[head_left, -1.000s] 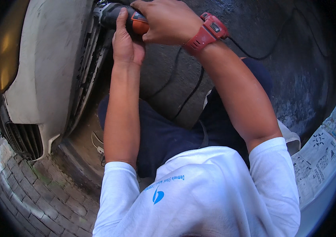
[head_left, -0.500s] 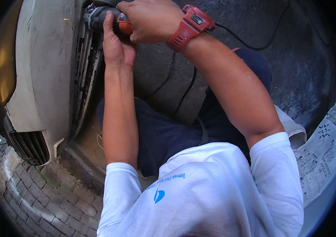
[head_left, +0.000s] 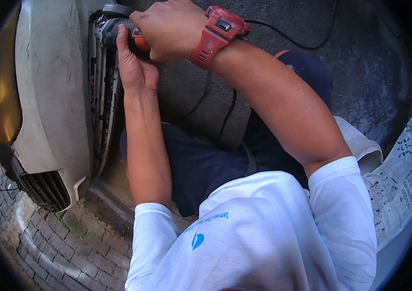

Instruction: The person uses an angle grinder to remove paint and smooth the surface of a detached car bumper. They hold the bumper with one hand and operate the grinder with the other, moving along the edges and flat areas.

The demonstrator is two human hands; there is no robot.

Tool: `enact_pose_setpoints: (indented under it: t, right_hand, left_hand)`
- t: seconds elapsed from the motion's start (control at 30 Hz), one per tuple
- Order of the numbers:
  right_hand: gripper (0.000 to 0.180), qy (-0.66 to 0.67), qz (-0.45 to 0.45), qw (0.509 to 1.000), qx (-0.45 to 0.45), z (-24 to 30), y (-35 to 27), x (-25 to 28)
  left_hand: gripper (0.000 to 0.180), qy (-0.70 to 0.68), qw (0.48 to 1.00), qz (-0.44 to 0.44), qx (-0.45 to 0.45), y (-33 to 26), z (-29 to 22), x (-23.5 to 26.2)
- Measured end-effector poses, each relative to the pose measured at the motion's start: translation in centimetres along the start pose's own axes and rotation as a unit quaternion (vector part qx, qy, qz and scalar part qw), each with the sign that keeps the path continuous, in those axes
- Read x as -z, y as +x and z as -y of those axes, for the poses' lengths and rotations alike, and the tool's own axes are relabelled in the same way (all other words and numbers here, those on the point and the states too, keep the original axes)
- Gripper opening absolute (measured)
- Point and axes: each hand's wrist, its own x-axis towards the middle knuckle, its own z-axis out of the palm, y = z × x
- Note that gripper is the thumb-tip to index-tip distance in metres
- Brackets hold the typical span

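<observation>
Head view: two hands (head_left: 160, 46) on one power tool (head_left: 118, 30).

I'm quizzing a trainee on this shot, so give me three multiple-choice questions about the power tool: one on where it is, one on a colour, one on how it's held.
1. Where is the power tool?
A. on the newspaper
B. against the bumper grille
C. on the brick paving

2. What colour is the wristwatch?
A. red
B. green
C. white

3. How is the tool held?
A. lying loose
B. by one hand only
C. by both hands

Answers:
1 B, its head sits at the grille of the pale bumper.
2 A, the strap and case are red.
3 C, the left hand cups it below and the right hand closes over its top.
</observation>
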Motion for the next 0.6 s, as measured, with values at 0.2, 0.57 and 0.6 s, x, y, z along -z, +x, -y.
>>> enact_pose_setpoints:
  t: [0.2,0.57,0.6]
  right_hand:
    - [0.036,-0.025,0.02,0.999,0.006,0.0,0.3,-0.4]
    - [0.037,-0.033,-0.003,0.999,-0.02,0.8,1.5,-1.7]
    - [0.037,-0.035,-0.007,0.999,-0.021,0.9,1.5,-1.8]
  left_hand:
    - [0.056,-0.007,1.0,0.006,0.006,0.0,-0.3,0.2]
    - [0.059,-0.014,1.0,0.014,0.002,0.8,-0.5,0.9]
    - [0.059,-0.014,1.0,0.01,0.002,0.8,-0.5,0.9]
